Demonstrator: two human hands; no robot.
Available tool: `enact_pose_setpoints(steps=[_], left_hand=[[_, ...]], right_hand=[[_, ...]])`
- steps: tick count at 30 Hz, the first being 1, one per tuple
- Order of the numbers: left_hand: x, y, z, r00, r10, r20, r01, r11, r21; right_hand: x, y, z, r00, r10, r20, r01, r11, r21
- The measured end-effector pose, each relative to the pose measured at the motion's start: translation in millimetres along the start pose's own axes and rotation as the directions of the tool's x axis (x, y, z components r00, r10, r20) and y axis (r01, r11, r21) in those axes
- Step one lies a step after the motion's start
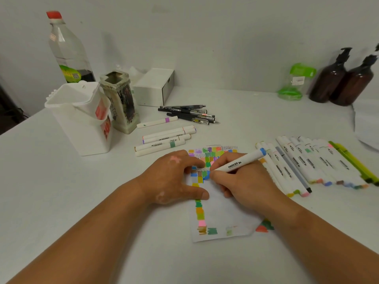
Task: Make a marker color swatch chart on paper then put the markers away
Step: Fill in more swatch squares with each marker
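Mid-swatching: right hand point(242, 181) grips blue marker point(238, 163) on paper point(223, 218); left hand point(174, 177), fingers flat, steadies it at nine o'clock. Next, probably another colour.

The paper point(221, 218) lies at the middle of the desk point(61, 191). A row of markers point(307, 160) lies just right of it, a small group of markers point(164, 140) behind it on the left, and the pens point(188, 114) behind those.

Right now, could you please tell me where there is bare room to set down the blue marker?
Bare table lies before the white bin, left of the left hand, and between the black pens and the green container. The marker row crowds right of the paper; loose markers lie behind it.
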State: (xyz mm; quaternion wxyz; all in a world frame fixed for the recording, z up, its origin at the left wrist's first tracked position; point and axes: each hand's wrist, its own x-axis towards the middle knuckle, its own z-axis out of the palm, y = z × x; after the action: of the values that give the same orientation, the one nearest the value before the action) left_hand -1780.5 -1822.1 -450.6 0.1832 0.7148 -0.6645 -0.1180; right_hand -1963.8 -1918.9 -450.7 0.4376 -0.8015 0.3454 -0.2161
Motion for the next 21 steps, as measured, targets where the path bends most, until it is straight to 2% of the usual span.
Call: enact_pose_setpoints(steps=[21], left_hand=[[-1.1, 3.5, -2.7, 0.998, -0.046, 0.047, 0.046, 0.999, 0.019]], right_hand=[[1.2, 2.4, 1.6, 0.999, 0.005, -0.033, -0.005, 1.0, 0.008]])
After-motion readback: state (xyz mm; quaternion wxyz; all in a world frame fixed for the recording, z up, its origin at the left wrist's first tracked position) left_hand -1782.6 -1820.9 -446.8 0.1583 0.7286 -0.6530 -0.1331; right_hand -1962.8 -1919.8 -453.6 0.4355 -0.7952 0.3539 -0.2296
